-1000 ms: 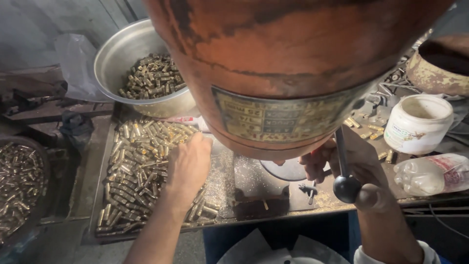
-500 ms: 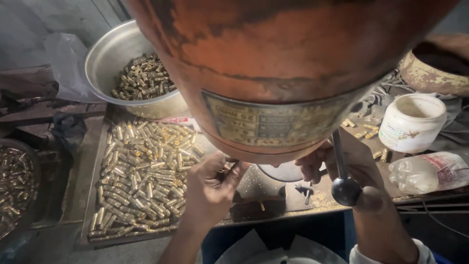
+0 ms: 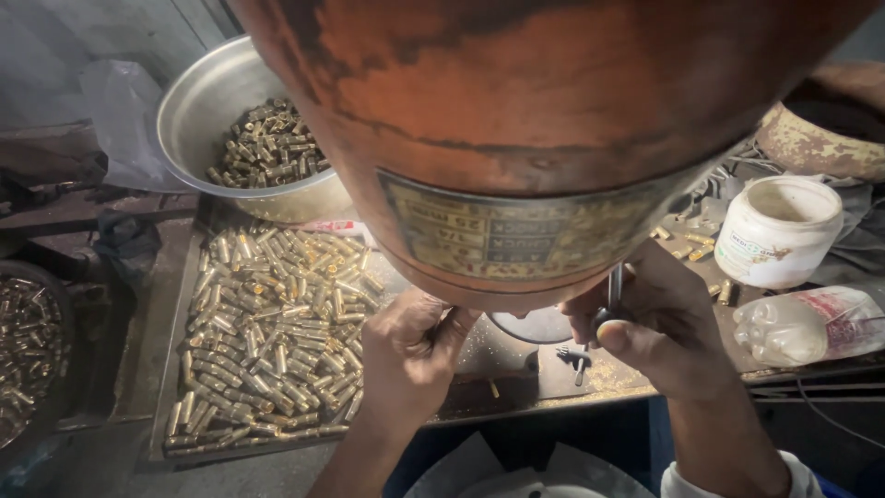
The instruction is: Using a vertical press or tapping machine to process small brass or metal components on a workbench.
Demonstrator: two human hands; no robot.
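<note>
Beneath rusty machine head (image 3: 553, 120): hands hidden partly; brass pieces (image 3: 267, 332) left.

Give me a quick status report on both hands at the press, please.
Left hand up under the orange machine head, fingers closed on something unseen. Right hand wrapped around the lever handle. Brass pieces spread over the tray; machine head hides the work point.
</note>
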